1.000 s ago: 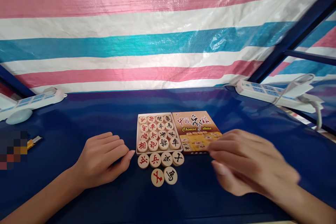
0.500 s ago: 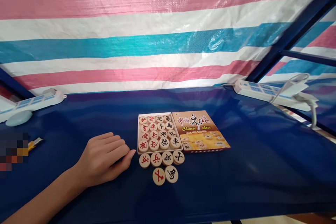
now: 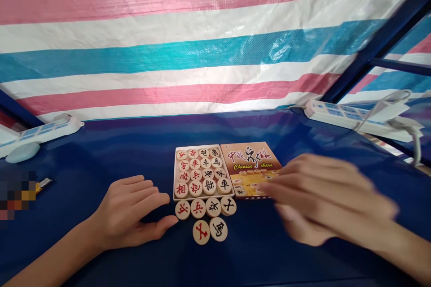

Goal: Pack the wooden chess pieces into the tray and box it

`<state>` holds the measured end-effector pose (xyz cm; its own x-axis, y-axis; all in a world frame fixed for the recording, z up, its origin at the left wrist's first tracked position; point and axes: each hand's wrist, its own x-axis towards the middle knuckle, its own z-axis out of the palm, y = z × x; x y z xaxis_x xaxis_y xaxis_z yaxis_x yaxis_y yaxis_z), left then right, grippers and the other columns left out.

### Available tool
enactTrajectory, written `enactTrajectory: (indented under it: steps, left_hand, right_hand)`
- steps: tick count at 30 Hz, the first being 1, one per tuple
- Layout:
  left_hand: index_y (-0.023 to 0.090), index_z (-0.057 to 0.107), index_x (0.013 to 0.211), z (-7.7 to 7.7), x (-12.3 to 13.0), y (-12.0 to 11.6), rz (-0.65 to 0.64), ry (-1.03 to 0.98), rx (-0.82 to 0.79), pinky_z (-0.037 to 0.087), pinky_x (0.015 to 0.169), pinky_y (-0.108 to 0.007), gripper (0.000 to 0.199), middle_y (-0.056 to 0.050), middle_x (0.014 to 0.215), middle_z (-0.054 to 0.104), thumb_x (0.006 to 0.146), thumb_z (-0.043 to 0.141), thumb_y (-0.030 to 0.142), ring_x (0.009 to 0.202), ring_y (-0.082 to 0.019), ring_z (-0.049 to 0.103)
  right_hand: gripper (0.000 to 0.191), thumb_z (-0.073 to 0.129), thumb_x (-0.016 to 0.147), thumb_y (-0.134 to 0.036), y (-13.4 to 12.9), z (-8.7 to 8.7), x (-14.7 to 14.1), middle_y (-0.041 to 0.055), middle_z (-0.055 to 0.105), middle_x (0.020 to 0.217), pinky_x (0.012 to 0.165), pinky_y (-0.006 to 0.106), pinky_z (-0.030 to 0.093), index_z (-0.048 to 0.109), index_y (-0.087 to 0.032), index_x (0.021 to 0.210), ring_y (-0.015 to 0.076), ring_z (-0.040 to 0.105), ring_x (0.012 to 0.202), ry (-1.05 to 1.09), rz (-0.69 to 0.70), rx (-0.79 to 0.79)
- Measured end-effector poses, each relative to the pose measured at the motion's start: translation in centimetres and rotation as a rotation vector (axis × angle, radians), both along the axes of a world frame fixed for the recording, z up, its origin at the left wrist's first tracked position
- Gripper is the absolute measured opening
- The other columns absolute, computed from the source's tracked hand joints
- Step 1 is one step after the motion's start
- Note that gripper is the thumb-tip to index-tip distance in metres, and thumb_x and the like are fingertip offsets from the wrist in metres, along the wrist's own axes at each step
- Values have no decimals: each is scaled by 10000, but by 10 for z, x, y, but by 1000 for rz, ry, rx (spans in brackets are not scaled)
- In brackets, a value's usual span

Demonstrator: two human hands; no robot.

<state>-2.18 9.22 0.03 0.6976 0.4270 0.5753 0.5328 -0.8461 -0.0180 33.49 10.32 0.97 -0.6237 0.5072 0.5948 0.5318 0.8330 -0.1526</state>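
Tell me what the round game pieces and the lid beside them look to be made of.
Game pieces: likely pale unpainted wood, matte, with red or black characters marked on top. Lid: probably glossy printed cardboard, flat with thin sides and colour artwork.

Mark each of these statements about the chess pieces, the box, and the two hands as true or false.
1. Six loose chess pieces lie on the blue table in front of the white tray. True.
2. The left hand holds a chess piece. False: it rests flat on the table, holding nothing.
3. The box lid printed "Chinese chess" lies right of the tray. True.
4. The right hand is sharp and lies flat on the tray. False: it is motion-blurred, over the lid's near right corner.
5. The tray is empty. False: it is filled with pieces.
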Motion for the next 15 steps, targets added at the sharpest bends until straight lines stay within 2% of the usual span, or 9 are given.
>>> enactTrajectory:
  steps: [2, 5, 10, 15]
  left_hand:
    - [199, 604, 938, -2, 1, -1, -10, 6, -2, 402, 531, -277, 229, 31, 610, 609, 816, 746, 331, 506, -116, 556]
    - [190, 609, 930, -4, 3, -3, -13, 8, 21, 377, 524, -282, 274, 38, 599, 592, 789, 783, 348, 499, -111, 525]
    - [163, 623, 877, -3, 8, -7, 4, -18, 74, 364, 520, -291, 265, 46, 568, 563, 792, 787, 353, 477, -102, 486]
    - [165, 605, 809, 2, 16, -18, -82, 10, 123, 315, 475, -298, 241, 59, 507, 507, 849, 729, 368, 441, -96, 433]
  right_hand:
    - [206, 696, 844, -331, 3, -3, -8, -25, 656, 624, 508, 335, 423, 694, -258, 1037, 154, 584, 551, -64, 120, 208]
    - [219, 680, 839, -297, 2, -7, -19, -1, 671, 667, 535, 341, 438, 691, -171, 1018, 161, 608, 613, -184, 208, 418]
    - [246, 696, 816, -305, -8, -13, -27, -18, 606, 647, 553, 335, 377, 685, -147, 1004, 150, 527, 585, -148, 167, 383]
    - [235, 692, 829, -354, -14, -20, -35, -29, 546, 595, 517, 338, 306, 680, -148, 942, 144, 474, 557, -119, 256, 321]
